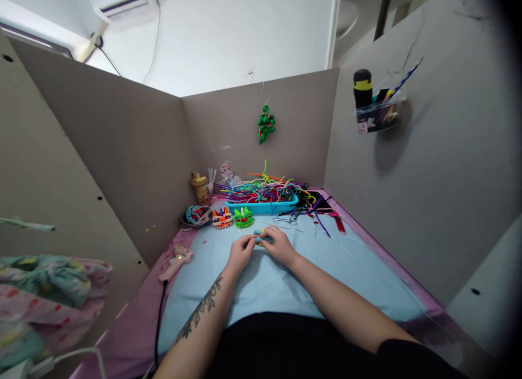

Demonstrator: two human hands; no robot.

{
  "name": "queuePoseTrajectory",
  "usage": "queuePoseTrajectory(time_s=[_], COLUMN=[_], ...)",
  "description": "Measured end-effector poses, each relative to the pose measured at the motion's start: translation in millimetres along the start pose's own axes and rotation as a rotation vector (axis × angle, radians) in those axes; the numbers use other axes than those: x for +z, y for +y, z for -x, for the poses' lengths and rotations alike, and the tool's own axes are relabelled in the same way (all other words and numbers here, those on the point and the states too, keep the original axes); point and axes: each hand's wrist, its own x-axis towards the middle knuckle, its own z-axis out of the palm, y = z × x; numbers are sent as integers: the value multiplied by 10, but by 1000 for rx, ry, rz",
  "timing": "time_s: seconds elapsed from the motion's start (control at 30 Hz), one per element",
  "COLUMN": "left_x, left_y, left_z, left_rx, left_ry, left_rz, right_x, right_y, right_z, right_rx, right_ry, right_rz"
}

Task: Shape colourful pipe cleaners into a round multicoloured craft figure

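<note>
Both hands meet over the light blue cloth (281, 292), pinching a small blue and yellow fuzzy piece (258, 239) that looks like pipe-cleaner work. My left hand (242, 253) holds it from the left with thumb and fingertips. From the other side my right hand (280, 246) grips it, fingers curled over the top and covering much of it. Just beyond the hands sit a green fuzzy animal-head figure (243, 218) and an orange and white one (222, 218). To their right lies a small metal tool (285, 221), perhaps scissors.
A blue tray (261, 207) heaped with colourful pipe cleaners stands at the back. Left are a dark bowl (196, 222) and a corded pink glue gun (176, 263). Grey panels (261, 85) enclose the table; a green ornament (266, 124) and a clear bin (379, 115) hang there.
</note>
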Motion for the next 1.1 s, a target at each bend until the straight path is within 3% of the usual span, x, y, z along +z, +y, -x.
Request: queuePoseTrajectory(time_s=[0.43,1.1], left_x=[-27,-29], left_y=[82,23], left_z=[-11,-14], left_rx=[-100,-98], left_ry=[36,39], left_rz=[178,155], right_x=[17,15], right_y=[24,3], right_z=[19,15], right_rx=[7,32], right_ry=[-48,-98], right_rz=[-15,-26])
